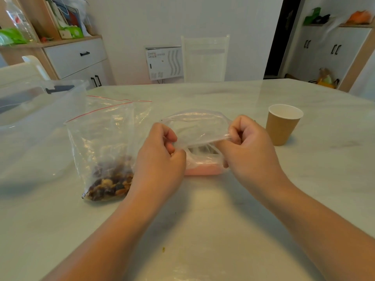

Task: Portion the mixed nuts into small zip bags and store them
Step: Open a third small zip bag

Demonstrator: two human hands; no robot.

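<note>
A small clear zip bag [197, 126] is stretched open between my hands at the table's centre. My left hand [160, 157] pinches its near left edge, and my right hand [249, 147] pinches its near right edge. Beneath the bag sits a pink object [203, 169], mostly hidden by plastic. To the left lies a clear zip bag with a red strip [101, 142], holding mixed nuts [110, 184] in its bottom. Another empty red-strip bag [140, 110] lies behind it.
A brown paper cup [283, 124] stands upright at right on the marble table [203, 230]. A clear plastic storage bin [36, 98] sits at the far left. A white chair [205, 57] stands behind the table's far edge.
</note>
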